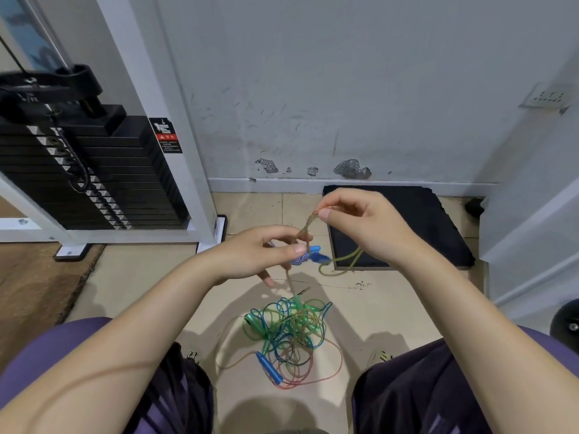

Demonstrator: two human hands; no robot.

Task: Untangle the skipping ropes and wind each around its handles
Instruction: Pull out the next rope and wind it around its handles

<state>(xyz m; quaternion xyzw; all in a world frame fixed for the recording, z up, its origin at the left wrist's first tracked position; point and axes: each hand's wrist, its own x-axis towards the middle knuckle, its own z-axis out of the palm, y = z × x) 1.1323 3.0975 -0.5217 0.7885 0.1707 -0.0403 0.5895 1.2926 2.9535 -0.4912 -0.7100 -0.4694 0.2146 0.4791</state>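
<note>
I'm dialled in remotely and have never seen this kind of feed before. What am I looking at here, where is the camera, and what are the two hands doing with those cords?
There is no machine: a person works with bare hands, and the single picture comes from a wide-angle camera on their head, looking forward and down. That is why both forearms reach in from the bottom edge.

The right hand pinches a pinkish cord and lifts it. The left hand holds a bundle with blue handles and a blue-and-white patterned rope; how these connect is blurred.

On the tiled floor between the knees lies a tangle of clear green, blue and pink skipping ropes, with one blue handle at its near edge.

Behind are a black mat and, to the left, a weight stack.
</note>
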